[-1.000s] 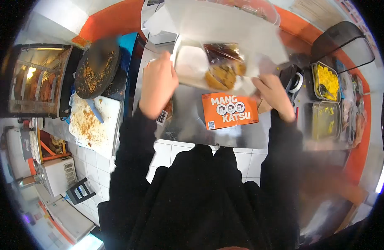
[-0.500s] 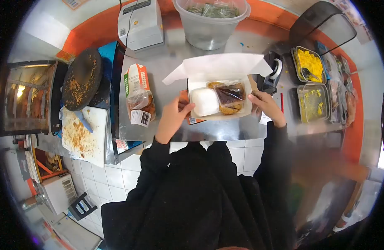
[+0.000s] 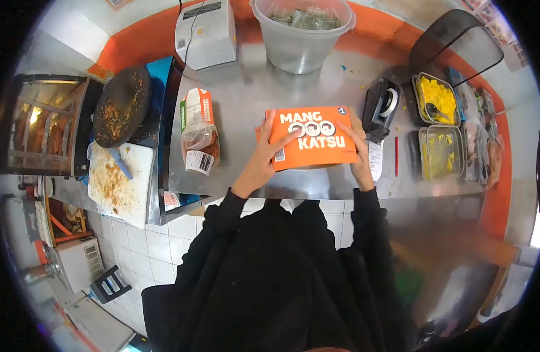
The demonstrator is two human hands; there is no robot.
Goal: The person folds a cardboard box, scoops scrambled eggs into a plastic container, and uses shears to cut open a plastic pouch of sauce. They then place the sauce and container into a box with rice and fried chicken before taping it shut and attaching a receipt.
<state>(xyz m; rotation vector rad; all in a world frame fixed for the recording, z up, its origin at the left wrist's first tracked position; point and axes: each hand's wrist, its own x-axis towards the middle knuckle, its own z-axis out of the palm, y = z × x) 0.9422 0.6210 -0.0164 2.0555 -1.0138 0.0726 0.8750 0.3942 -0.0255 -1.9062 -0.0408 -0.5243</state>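
An orange cardboard takeaway box [image 3: 317, 154] with white lettering sits near the counter's front edge, its lid down over the contents. My left hand [image 3: 263, 161] grips the box's left side, the thumb lying across the lid. On the opposite side, my right hand [image 3: 359, 159] holds the right edge, its thumb also on top. To the left stands an open-ended food carton [image 3: 195, 117] with fried food and a printed label at its near end. A black tape dispenser [image 3: 375, 111] with a white roll is just right of the box.
Behind are a label printer [image 3: 206, 36] and a clear tub [image 3: 299, 50] of small bags. A red pen [image 3: 396, 156] and receipt [image 3: 375, 157] lie rightward, near a yellow food container [image 3: 439, 100] and a second container [image 3: 441, 154]. A cutting board [image 3: 135, 190] is left.
The white-lined lid has folded down, covering the white round container and the bagged sauce and fried pieces. Both hands have moved onto the lid and sides of the box.
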